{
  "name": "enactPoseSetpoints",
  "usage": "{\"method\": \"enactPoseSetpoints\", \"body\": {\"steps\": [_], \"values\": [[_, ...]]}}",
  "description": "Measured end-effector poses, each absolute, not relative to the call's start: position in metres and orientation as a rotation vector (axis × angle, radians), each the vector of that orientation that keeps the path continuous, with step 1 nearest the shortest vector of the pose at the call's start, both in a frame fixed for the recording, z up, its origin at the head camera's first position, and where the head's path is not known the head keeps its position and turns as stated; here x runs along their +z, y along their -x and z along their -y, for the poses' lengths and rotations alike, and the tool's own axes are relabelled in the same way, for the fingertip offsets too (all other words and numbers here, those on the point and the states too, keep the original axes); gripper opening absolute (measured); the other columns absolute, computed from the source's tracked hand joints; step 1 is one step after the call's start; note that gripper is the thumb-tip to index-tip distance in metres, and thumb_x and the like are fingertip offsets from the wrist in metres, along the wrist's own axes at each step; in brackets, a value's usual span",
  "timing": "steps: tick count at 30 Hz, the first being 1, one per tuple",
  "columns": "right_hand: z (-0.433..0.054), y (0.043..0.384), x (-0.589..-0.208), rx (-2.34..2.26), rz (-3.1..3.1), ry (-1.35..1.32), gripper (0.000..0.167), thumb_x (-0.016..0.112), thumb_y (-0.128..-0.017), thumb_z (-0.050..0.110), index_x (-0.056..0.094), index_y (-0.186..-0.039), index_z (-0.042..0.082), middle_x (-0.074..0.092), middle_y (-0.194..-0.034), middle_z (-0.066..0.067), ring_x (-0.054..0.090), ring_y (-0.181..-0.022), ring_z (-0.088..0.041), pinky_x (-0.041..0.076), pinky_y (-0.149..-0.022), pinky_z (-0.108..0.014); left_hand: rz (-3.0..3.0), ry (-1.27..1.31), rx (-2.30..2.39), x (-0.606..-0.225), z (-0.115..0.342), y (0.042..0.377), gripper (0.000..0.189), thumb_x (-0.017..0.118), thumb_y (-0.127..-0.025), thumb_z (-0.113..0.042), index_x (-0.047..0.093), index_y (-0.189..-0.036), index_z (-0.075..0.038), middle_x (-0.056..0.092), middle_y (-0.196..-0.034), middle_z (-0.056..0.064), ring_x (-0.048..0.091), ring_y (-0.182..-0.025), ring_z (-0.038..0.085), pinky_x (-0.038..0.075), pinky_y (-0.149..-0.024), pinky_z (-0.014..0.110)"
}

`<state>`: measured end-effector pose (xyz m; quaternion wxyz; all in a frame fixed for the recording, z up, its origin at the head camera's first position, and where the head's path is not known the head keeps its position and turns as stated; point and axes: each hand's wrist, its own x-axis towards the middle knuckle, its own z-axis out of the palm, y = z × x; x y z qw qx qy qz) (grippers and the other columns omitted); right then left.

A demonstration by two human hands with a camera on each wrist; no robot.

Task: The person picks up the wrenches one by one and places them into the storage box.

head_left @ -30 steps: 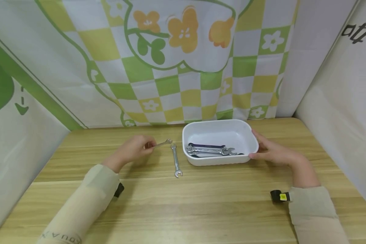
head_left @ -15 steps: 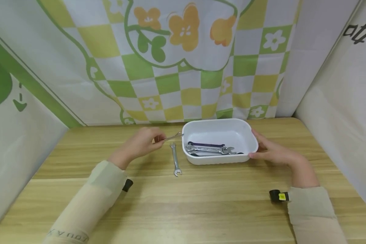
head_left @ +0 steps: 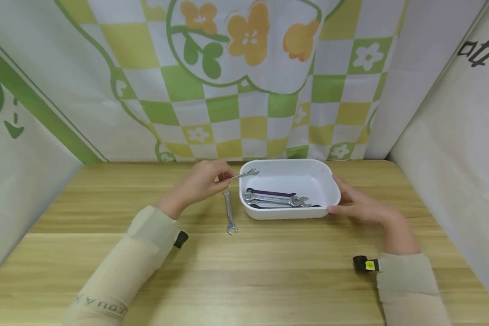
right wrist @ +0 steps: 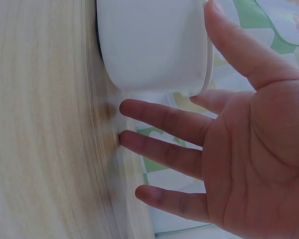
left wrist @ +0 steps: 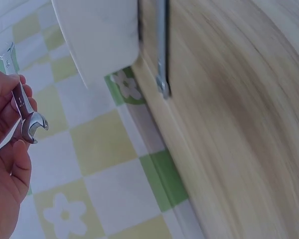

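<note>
My left hand (head_left: 207,180) pinches a small silver open-ended wrench (head_left: 246,174) between thumb and fingers. Its far end hangs over the left rim of a white plastic bin (head_left: 292,213), and in the left wrist view the near jaw end sticks out of the fingers. Inside the bin lie several wrenches, among them a silver one (head_left: 270,198) and a dark purple one (head_left: 269,192). Another silver wrench (head_left: 229,212) lies on the wood left of the bin. At the bin's right end, my right hand (right wrist: 239,144) touches it with thumb and index finger, its other fingers straight and spread.
The wooden table (head_left: 269,271) carries all of this. A checked, flowered cloth (head_left: 254,108) hangs along its back edge, and white printed panels rise on both sides. Wrist cameras, one a black unit (head_left: 360,264), are strapped at the sleeves.
My left hand has moved right and away from me with the wrench, bringing its tip from beside the bin to over its left rim. The right hand keeps its place on the bin.
</note>
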<state>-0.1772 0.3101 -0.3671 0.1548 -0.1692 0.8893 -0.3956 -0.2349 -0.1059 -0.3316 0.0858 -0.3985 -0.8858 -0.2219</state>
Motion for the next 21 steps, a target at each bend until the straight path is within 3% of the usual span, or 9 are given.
{"method": "enactPoseSetpoints", "body": {"steps": [4, 9, 16, 21], "values": [[-0.310, 0.177, -0.367, -1.134, -2.540, 0.486, 0.098, 0.068, -0.094, 0.023, -0.004, -0.159, 0.007, 0.027, -0.155, -0.032, 0.056, -0.125, -0.044, 0.032, -0.110, -0.063, 2.603, 1.216, -0.693, -0.330, 0.097, 0.235, 0.008, 0.067, -0.090, -0.006, 0.073, -0.096, -0.006, 0.068, -0.085, 0.003, 0.062, -0.076, 0.015, 0.053, -0.070, 0.030], [-0.310, 0.175, -0.367, -1.131, -2.537, 0.453, 0.098, 0.067, -0.095, 0.023, -0.006, -0.159, 0.006, 0.016, -0.159, -0.032, 0.052, -0.127, -0.047, 0.030, -0.111, -0.063, 2.573, 1.258, -0.713, -0.329, 0.086, 0.235, 0.007, 0.067, -0.092, -0.007, 0.072, -0.096, -0.005, 0.068, -0.086, 0.004, 0.061, -0.076, 0.015, 0.053, -0.071, 0.030], [-0.311, 0.179, -0.366, -1.127, -2.540, 0.438, 0.097, 0.066, -0.096, 0.022, -0.007, -0.159, 0.012, 0.025, -0.156, -0.030, 0.052, -0.127, -0.046, 0.031, -0.110, -0.063, 2.487, 1.308, -0.710, -0.326, 0.069, 0.243, 0.006, 0.067, -0.092, -0.007, 0.072, -0.094, -0.004, 0.069, -0.085, 0.006, 0.062, -0.074, 0.017, 0.052, -0.068, 0.030], [-0.314, 0.178, -0.360, -1.146, -2.546, 0.432, 0.097, 0.066, -0.096, 0.020, -0.007, -0.160, 0.016, 0.021, -0.159, -0.028, 0.051, -0.127, -0.048, 0.030, -0.111, -0.064, 2.444, 1.357, -0.716, -0.317, 0.054, 0.244, 0.008, 0.066, -0.093, -0.008, 0.071, -0.096, -0.003, 0.068, -0.086, 0.007, 0.063, -0.076, 0.017, 0.053, -0.071, 0.031]]}}
